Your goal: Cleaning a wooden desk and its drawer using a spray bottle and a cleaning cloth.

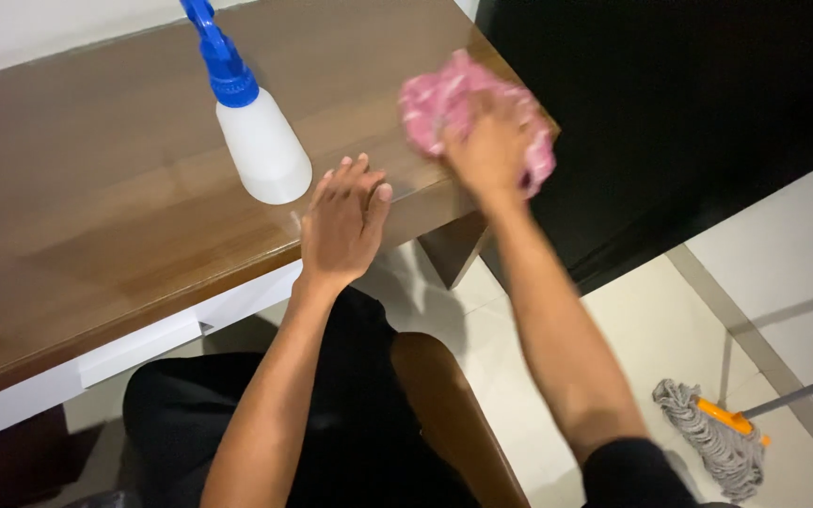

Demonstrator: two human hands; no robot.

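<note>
Left hand (pixel 343 221) rests flat, open, on table (pixel 96 188); right hand's (pixel 489 150) blurred grip seemingly clamps pink cloth (pixel 444 99).

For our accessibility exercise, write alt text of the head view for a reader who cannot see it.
A person's right hand presses a pink cloth on a glossy wooden desk, the left hand flat beside a white spray bottle with a blue nozzle. A mop lies on the tiled floor.
</note>
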